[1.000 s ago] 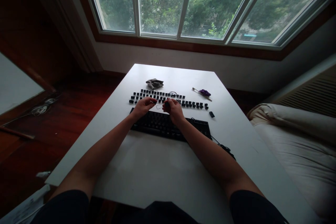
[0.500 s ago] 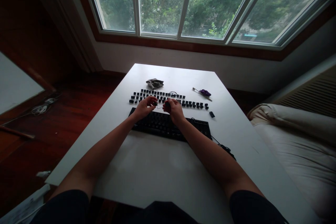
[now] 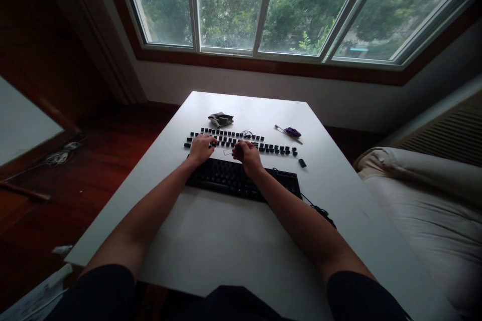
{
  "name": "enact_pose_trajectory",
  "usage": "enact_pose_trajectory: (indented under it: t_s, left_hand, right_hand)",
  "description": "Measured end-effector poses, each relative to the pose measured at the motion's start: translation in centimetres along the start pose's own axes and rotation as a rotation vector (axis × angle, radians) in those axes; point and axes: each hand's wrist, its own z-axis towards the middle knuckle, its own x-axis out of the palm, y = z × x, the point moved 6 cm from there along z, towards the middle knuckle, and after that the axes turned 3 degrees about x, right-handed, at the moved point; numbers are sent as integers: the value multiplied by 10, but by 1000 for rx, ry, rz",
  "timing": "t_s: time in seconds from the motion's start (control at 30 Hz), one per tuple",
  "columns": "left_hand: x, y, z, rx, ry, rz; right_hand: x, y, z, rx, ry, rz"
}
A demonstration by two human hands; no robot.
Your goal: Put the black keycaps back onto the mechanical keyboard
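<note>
A black keyboard [image 3: 241, 183] lies on the white table [image 3: 226, 251], with rows of loose black keycaps [image 3: 244, 141] laid out beyond it. My left hand [image 3: 201, 148] reaches over the left part of those rows, fingers curled down onto the keycaps. My right hand [image 3: 246, 155] hovers above the keyboard's far edge, closed around a small dark tool whose wire loop [image 3: 228, 152] pokes out to the left.
A crumpled grey cloth [image 3: 220, 119] lies past the keycaps. A purple brush [image 3: 291, 133] rests at the far right, a single keycap [image 3: 302, 163] nearer. The keyboard cable [image 3: 320, 210] trails right. A cushion [image 3: 425, 200] sits beside the table; windows ahead.
My left hand has moved away from the right hand, leftward and down onto the keycap rows. The right hand stays put with its tool.
</note>
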Motion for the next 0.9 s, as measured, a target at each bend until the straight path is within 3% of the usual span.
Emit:
enact_pose_trajectory:
  t_s: [0.3, 0.9]
  left_hand:
    - [26, -7, 11, -15, 174, 145]
    - [24, -4, 11, -58, 147, 154]
  right_hand:
    - [-3, 5, 4, 4, -13, -1]
    - [-4, -3, 5, 20, -2, 0]
